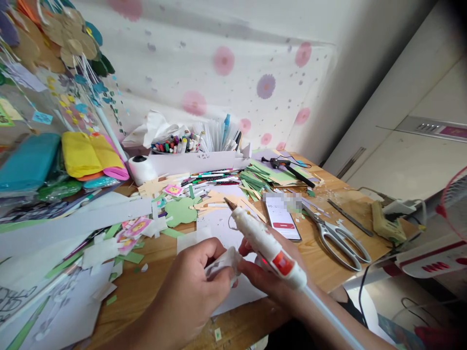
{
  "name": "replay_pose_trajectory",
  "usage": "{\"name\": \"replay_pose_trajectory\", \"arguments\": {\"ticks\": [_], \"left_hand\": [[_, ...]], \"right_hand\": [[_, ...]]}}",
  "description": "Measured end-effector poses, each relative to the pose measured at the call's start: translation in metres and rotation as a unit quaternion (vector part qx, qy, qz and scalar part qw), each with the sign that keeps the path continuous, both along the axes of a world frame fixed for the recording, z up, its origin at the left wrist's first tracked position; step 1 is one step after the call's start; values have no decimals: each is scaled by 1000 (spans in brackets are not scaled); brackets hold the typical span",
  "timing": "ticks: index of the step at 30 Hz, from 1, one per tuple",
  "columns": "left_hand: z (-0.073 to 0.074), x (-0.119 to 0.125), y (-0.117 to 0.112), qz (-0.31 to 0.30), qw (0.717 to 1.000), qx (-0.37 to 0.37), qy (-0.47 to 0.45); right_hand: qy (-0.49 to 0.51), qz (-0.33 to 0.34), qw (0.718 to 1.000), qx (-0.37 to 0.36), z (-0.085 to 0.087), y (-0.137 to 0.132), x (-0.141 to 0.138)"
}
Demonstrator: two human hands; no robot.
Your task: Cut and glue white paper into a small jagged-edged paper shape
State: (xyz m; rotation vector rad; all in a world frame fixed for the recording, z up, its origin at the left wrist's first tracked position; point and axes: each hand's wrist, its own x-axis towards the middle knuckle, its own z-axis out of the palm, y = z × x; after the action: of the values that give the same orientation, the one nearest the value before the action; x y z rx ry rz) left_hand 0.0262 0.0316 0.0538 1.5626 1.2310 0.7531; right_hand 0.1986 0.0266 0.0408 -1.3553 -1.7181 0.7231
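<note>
Low in the middle, my left hand (pixel 197 287) pinches a small whitish piece of paper (pixel 221 262) that is curled or folded over. My right hand (pixel 270 277) is wrapped round a white hot glue gun (pixel 260 243), its nozzle aimed up and to the left and a long glue stick trailing from its back end. The fingertips of that hand also reach the paper's right edge; whether they pinch it I cannot tell. Beneath both hands lies a white sheet (pixel 251 291). The glue gun hides part of my right hand.
To the right lie large scissors (pixel 337 238), a phone (pixel 282 218) and a metal strip (pixel 350 217); a black glue gun (pixel 288 170) is behind. Paper scraps and a green cut-out (pixel 180 211) cover the left. A marker box (pixel 197 160) stands at the back.
</note>
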Motion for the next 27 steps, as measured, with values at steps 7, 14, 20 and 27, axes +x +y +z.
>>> {"name": "replay_pose_trajectory", "arguments": {"ticks": [7, 14, 20, 27], "left_hand": [[4, 1, 0, -20, 999, 4, 38], [9, -2, 4, -28, 997, -66, 20], [7, -6, 6, -66, 983, -135, -105], [-13, -2, 11, -56, 998, -23, 3]], "right_hand": [[53, -3, 999, -3, -7, 0, -3], [483, 48, 870, -93, 14, 0, 5], [532, 80, 840, -68, 23, -6, 27], [612, 83, 776, -127, 14, -10, 44]]}}
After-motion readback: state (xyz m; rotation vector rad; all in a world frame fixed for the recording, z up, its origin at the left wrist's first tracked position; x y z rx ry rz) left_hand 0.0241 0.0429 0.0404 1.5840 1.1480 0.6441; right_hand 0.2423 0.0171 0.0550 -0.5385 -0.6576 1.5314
